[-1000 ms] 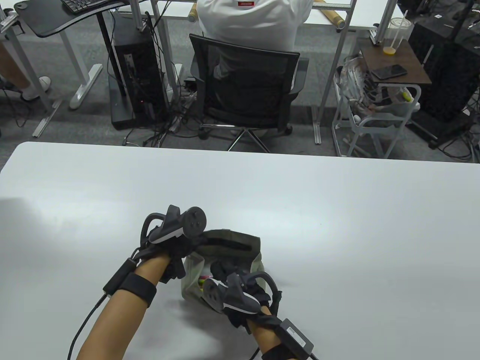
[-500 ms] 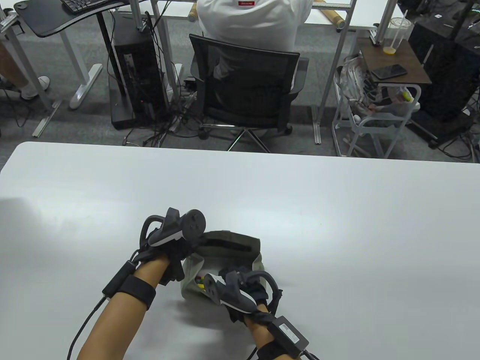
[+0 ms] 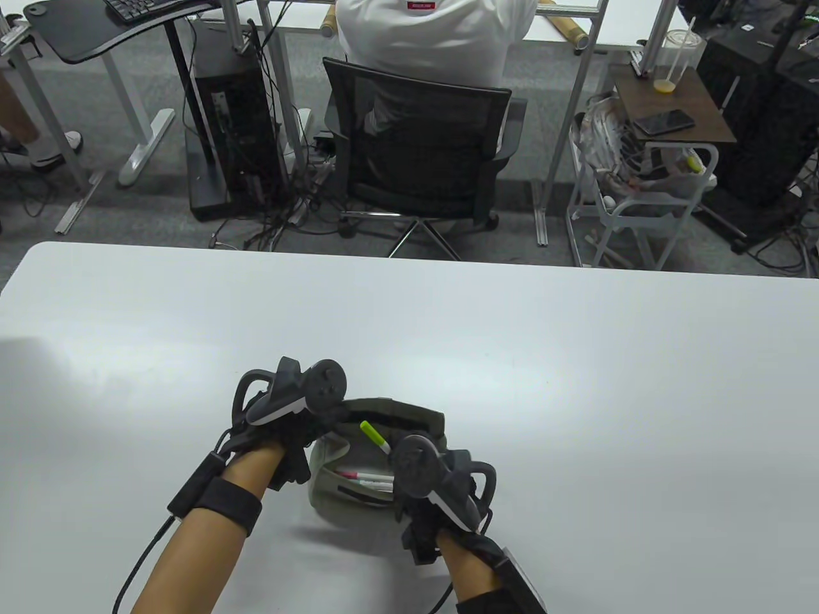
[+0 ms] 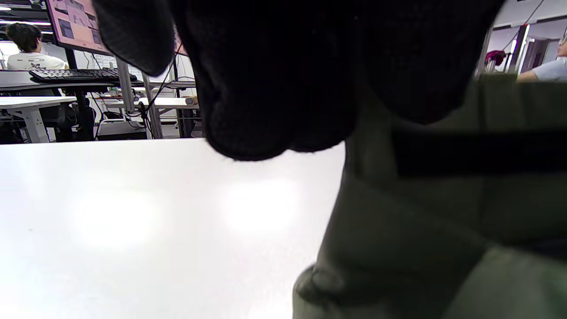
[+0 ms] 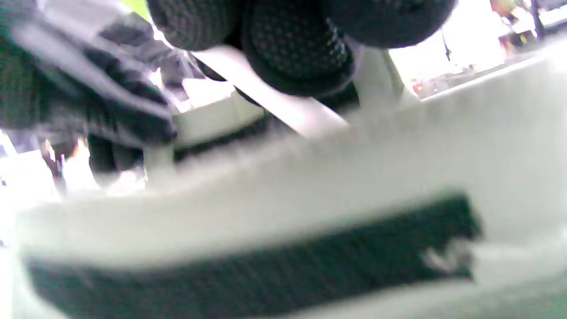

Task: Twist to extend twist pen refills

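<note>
We see our right hand (image 3: 441,492) clenched around a slim white pen with a lime-green cap (image 3: 374,437), its capped end raised just above the open olive-green fabric pencil pouch (image 3: 409,419) on the white worktop (image 3: 576,384). Our left hand (image 3: 288,422) grips the pouch's left rim. Inside lies a white marker with a red end (image 3: 365,476).

Overhead lighting is bright and even, with soft glare patches on my white table (image 3: 576,384) and faint shadows under my arms. My right wrist view is badly smeared with blown-out highlights. Left one's sharp far off, mushy up close.
</note>
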